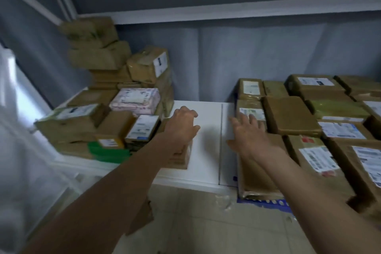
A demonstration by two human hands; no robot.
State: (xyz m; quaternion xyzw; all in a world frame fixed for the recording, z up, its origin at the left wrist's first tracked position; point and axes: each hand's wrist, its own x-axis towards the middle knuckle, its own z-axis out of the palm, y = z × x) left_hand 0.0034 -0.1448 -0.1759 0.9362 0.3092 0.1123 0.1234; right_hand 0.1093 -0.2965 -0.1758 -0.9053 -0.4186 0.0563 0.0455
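- The person seems to be sorting parcels on a white table [206,150].
- The left hand [182,128] hangs over the table, just past a small brown box [182,160]. Its fingers are bent loosely and hold nothing that I can see.
- The small brown box sits at the front of the table, under the left wrist.
- The right hand [250,133] has its fingers spread wide. The tips are at a labelled parcel [245,104], but the picture is blurry and I cannot tell if they touch it.
- Under the right hand lies a long brown parcel [257,177] that sticks out over the table's front edge.
- On the right, flat parcels [292,117] lie side by side in neat rows. I think that part is done.
- On the left, a messy pile [82,121] is stacked high, with a pink parcel [136,99] and a green packet [107,150] in it. I think that part is left to do, so lots of work remains.
- The table is smooth and white, with a thin line down the middle.
- Behind it is a grey wall [247,51]. Below is a pale tiled floor [195,222].
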